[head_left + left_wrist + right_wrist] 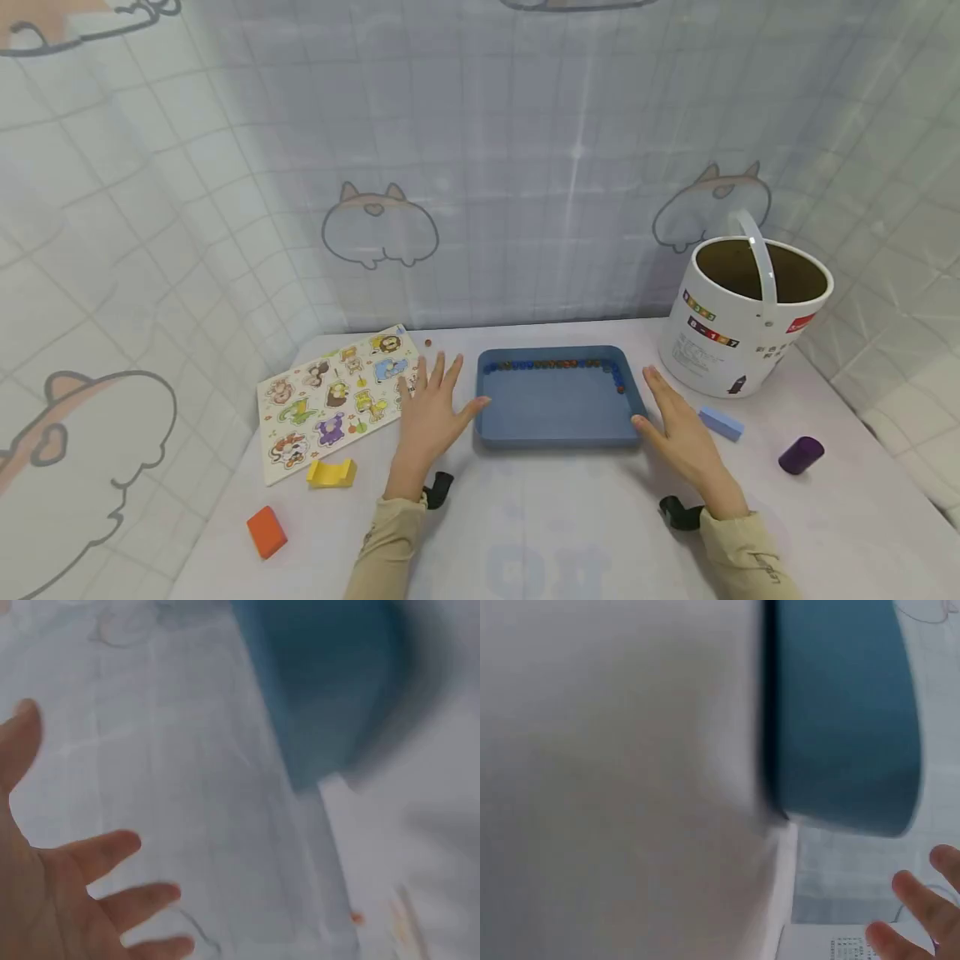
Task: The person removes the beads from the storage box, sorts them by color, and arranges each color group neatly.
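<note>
A shallow blue-grey tray (555, 408) lies on the table between my hands. Small colourful beads (551, 364) form a row along its far side and bend down at the far right corner. Fingers spread, my left hand (429, 421) is beside the tray's left edge, thumb tip close to the rim, and overlaps the sticker board's right side in the head view. My right hand (684, 440) is at the tray's right edge with fingers extended and thumb near the rim. Neither holds anything. Both wrist views show the hands' straightened fingers (142, 900) and the blurred tray (847, 712).
A white board with animal pictures (330, 404) lies left, with a yellow block (332, 474) and an orange block (267, 532) nearer. A white bucket (697, 350) stands back right, near a blue block (722, 423) and a purple cylinder (801, 455). One loose bead (428, 342) lies behind.
</note>
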A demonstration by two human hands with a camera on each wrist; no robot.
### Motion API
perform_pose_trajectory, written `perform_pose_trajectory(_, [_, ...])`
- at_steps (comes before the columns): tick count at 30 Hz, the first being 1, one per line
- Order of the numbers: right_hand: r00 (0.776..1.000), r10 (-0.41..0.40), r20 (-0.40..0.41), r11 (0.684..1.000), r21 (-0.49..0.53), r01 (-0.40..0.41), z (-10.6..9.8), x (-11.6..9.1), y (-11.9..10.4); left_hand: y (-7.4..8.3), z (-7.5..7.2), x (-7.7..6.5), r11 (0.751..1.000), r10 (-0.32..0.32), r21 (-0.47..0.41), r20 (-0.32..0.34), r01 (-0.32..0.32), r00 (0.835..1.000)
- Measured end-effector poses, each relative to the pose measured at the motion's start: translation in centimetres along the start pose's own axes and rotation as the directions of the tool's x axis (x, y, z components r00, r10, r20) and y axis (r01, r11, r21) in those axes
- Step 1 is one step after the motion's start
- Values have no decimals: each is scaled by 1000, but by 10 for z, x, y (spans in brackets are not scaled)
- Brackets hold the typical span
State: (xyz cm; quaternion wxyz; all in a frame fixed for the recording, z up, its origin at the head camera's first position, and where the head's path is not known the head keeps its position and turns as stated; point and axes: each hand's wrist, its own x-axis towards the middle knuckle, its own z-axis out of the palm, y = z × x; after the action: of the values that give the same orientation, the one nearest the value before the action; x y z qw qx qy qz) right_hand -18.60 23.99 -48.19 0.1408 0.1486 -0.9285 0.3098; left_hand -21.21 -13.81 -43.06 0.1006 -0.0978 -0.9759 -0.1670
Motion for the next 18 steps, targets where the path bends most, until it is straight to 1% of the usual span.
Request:
perform_pose_trajectory(3, [999, 31, -24, 993, 118, -27, 13, -3, 3, 19, -1, 20, 994, 81, -76, 2, -80, 997])
perform_pose_trajectory(5, [997, 49, -54, 979, 201, -37, 21, -5, 8, 36, 2, 37, 981, 132, -149, 25, -127, 991])
perform_pose_trajectory(7, [994, 68, -86, 960, 279, -42, 29, -8, 13, 53, 8, 54, 961, 177, -230, 84, -154, 981])
perform_pose_trajectory(9, [991, 80, -108, 938, 345, -38, 37, -10, 17, 70, 17, 69, 943, 202, -300, 170, -144, 965])
perform_pose_trajectory(12, [989, 90, -121, 924, 381, -38, 44, -9, 22, 94, 36, 90, 905, 234, -414, 288, -100, 929])
perform_pose_trajectory(14, [989, 97, -112, 928, 369, -50, 46, -7, 22, 108, 51, 100, 874, 236, -485, 352, -39, 906])
perform_pose_trajectory(16, [991, 101, -93, 932, 358, -61, 48, -5, 22, 120, 66, 107, 828, 215, -558, 408, 56, 887])
perform_pose_trajectory(18, [992, 102, -75, 932, 356, -69, 50, -4, 21, 130, 80, 110, 782, 158, -599, 457, 172, 875])
